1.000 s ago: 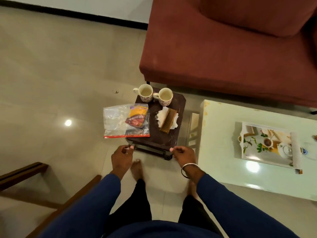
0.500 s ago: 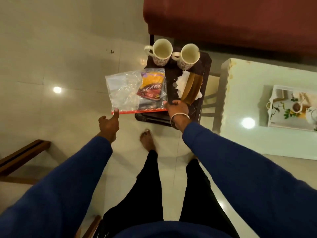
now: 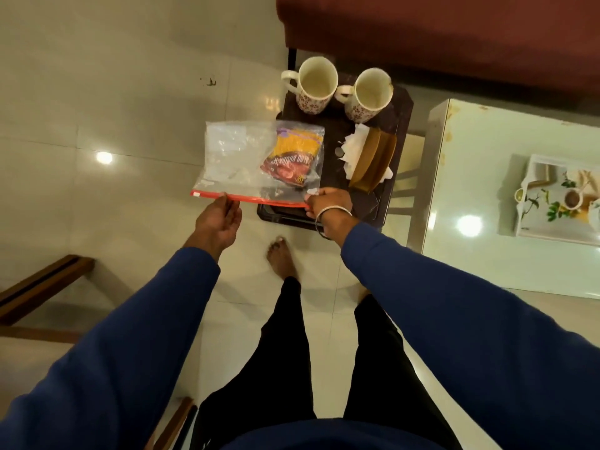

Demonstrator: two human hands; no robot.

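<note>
A clear zip bag (image 3: 237, 157) with a red seal strip lies half on a small dark stool (image 3: 401, 112), its left part hanging past the edge. Inside it sits a yellow and maroon snack packet (image 3: 292, 154). My left hand (image 3: 219, 219) pinches the red strip near its left end, palm turned up. My right hand (image 3: 328, 203), with a bangle at the wrist, pinches the strip's right end at the stool's front edge.
Two empty floral mugs (image 3: 316, 84) (image 3: 370, 94) stand at the stool's back. A brown napkin holder with white napkins (image 3: 370, 157) lies beside the bag. A red sofa (image 3: 454, 30) is behind, a pale table (image 3: 487, 203) with a printed tray (image 3: 558, 196) on the right, wooden furniture (image 3: 42, 287) on the left.
Both hands rose from below the stool's front edge to the bag. The right took the strip's right end first, then the left reached its left end. The view moved closer.
</note>
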